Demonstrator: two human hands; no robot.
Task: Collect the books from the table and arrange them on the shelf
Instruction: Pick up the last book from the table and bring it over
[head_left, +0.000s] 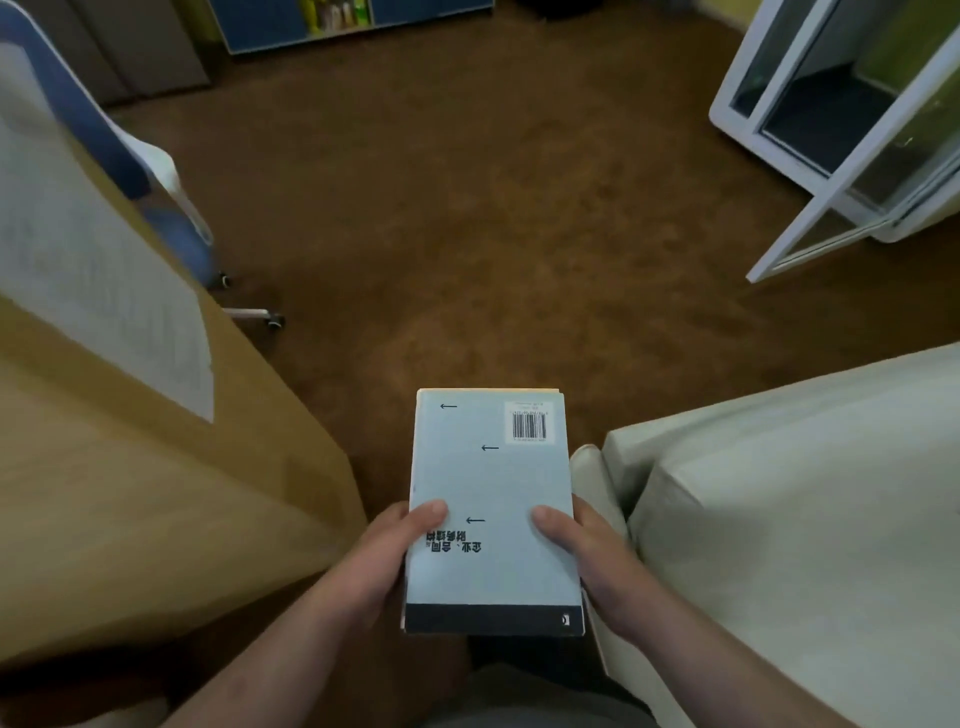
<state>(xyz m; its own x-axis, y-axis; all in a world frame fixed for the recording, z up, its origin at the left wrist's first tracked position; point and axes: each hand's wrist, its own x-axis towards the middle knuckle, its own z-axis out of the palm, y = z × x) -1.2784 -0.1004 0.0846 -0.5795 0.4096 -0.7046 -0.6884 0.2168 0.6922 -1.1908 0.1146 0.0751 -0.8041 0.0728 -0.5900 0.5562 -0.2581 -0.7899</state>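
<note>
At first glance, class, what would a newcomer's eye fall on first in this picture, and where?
The pale blue rectangular book, bottom centre, with a barcode and a black band, gripped at its sides by the left hand and right hand over brown carpet. Next, the white glass-doored cabinet standing open at the upper right, and the light wooden table along the left.

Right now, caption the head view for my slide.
Left hand and right hand grip a pale blue book above brown carpet, wooden table at left, open white cabinet at right.
</note>
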